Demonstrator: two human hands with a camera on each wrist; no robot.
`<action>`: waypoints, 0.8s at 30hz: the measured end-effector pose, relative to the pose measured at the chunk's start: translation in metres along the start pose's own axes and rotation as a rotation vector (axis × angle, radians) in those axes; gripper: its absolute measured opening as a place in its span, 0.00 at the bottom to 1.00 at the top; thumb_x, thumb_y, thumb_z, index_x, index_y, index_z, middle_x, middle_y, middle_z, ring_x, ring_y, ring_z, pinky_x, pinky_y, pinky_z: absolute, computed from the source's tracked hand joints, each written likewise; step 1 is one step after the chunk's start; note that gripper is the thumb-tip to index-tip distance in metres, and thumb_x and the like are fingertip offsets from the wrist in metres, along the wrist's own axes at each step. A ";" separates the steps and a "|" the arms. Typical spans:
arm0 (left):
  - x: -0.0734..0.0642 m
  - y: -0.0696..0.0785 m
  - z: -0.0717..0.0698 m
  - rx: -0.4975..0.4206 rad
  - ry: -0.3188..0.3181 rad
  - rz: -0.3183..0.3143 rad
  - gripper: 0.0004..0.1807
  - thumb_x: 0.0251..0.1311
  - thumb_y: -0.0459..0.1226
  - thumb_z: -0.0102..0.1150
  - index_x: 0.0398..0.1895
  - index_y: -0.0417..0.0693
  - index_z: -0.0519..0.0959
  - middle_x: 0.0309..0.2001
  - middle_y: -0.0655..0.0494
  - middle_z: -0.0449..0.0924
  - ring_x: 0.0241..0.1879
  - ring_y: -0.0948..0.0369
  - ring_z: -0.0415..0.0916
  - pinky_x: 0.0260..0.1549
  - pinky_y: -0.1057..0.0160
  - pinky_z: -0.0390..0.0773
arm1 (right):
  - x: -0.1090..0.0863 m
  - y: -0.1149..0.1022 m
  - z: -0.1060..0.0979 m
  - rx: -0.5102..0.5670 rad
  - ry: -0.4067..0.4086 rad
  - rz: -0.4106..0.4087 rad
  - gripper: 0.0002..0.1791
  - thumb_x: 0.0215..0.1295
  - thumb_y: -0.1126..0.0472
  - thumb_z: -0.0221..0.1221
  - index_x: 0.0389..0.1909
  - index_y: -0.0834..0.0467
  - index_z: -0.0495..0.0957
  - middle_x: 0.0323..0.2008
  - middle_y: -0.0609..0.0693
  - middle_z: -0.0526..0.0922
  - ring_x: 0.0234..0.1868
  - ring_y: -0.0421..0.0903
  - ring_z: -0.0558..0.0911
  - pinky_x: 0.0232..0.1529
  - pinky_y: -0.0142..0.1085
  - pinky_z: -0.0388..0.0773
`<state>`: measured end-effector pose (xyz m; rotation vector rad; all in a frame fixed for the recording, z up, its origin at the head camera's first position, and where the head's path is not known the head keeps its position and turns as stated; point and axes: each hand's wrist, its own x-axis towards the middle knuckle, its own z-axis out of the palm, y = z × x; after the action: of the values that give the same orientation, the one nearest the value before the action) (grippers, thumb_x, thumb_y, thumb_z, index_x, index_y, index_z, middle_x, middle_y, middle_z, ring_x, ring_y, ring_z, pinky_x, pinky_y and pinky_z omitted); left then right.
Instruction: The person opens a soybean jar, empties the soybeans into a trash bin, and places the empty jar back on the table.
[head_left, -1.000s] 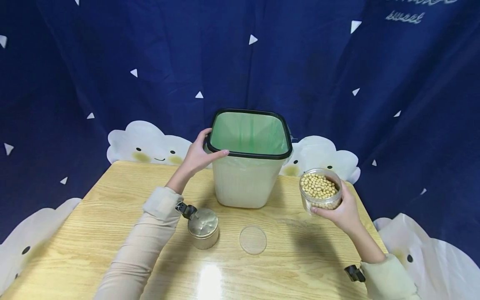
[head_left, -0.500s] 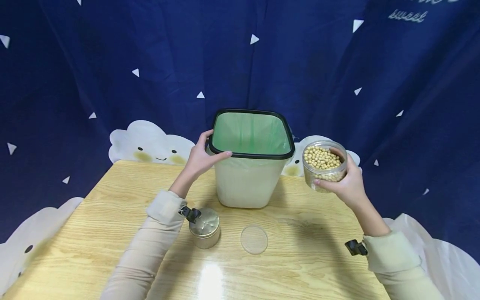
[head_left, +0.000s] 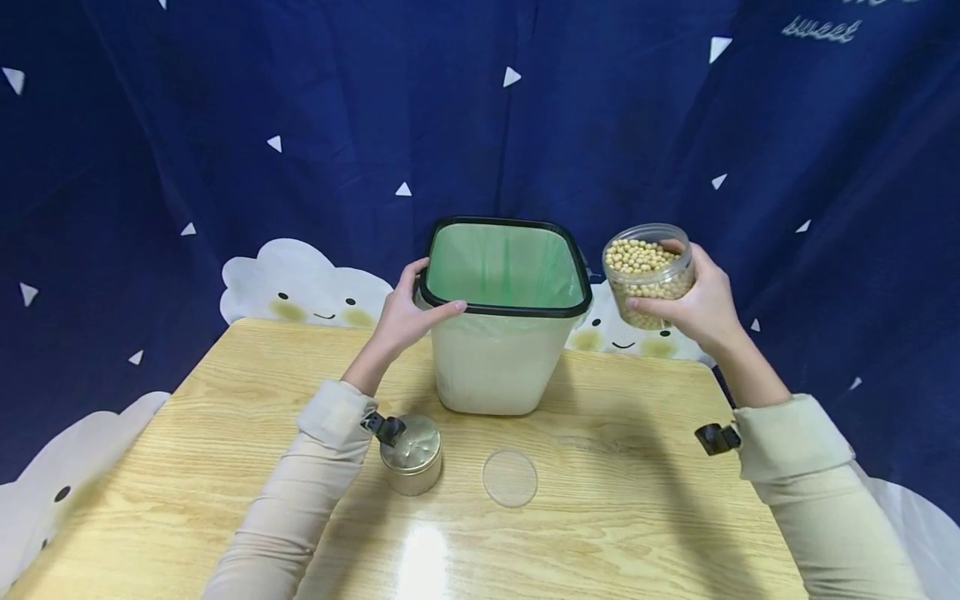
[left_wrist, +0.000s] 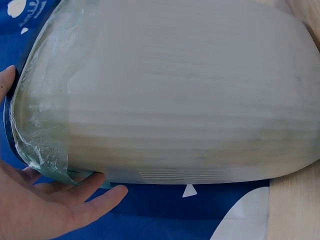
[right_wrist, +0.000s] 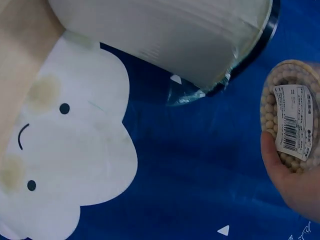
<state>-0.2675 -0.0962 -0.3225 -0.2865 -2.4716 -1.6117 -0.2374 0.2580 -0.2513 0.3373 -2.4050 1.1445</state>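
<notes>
A whitish trash bin (head_left: pixel 487 367) with a black rim and a green plastic liner (left_wrist: pixel 45 115) stands upright on the table. My left hand (head_left: pixel 407 315) grips the left side of its rim, thumb along the front edge and fingers round the outside. To the right of the bin, my right hand (head_left: pixel 703 298) holds a clear plastic jar (head_left: pixel 651 292) of soybeans up in the air. The jar has no lid on and tilts slightly to the left. A white label with a barcode (right_wrist: pixel 294 121) shows on its base in the right wrist view.
A round canister (head_left: pixel 412 458) with a crinkled silvery top stands under my left wrist. Beside it a clear round lid (head_left: pixel 510 477) lies flat on the wooden table (head_left: pixel 600 517). A blue curtain (head_left: pixel 337 125) with clouds and triangles hangs behind.
My right hand has lifted the jar of soybeans well above the table, up to about the height of the bin's rim. The left hand keeps its place on the bin.
</notes>
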 end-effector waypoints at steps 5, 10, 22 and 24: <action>0.000 -0.001 0.001 -0.003 0.003 -0.006 0.48 0.44 0.51 0.68 0.68 0.54 0.53 0.67 0.48 0.54 0.65 0.54 0.52 0.60 0.53 0.58 | 0.017 -0.006 -0.002 -0.042 -0.029 0.017 0.44 0.36 0.60 0.74 0.59 0.60 0.65 0.50 0.56 0.72 0.46 0.44 0.69 0.42 0.30 0.65; -0.001 -0.001 0.002 -0.013 0.009 -0.002 0.48 0.44 0.51 0.68 0.68 0.54 0.53 0.67 0.48 0.54 0.65 0.55 0.52 0.60 0.54 0.57 | 0.027 -0.009 -0.001 -0.074 -0.052 0.019 0.49 0.35 0.56 0.74 0.62 0.57 0.62 0.52 0.57 0.72 0.48 0.50 0.71 0.45 0.38 0.66; 0.000 0.000 0.001 -0.012 0.011 0.004 0.48 0.43 0.50 0.68 0.68 0.53 0.54 0.66 0.48 0.55 0.64 0.55 0.53 0.59 0.54 0.58 | 0.057 -0.020 0.011 -0.289 -0.159 -0.091 0.51 0.31 0.53 0.74 0.60 0.65 0.61 0.48 0.66 0.73 0.46 0.60 0.72 0.45 0.52 0.68; 0.000 0.000 0.002 -0.016 0.010 0.001 0.48 0.43 0.50 0.68 0.68 0.53 0.54 0.66 0.48 0.55 0.64 0.55 0.53 0.59 0.54 0.58 | 0.063 -0.023 0.013 -0.329 -0.179 -0.128 0.50 0.31 0.53 0.74 0.58 0.65 0.62 0.47 0.66 0.74 0.45 0.60 0.73 0.44 0.52 0.68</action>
<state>-0.2680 -0.0948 -0.3232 -0.2813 -2.4519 -1.6293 -0.2868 0.2322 -0.2117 0.4929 -2.6279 0.6721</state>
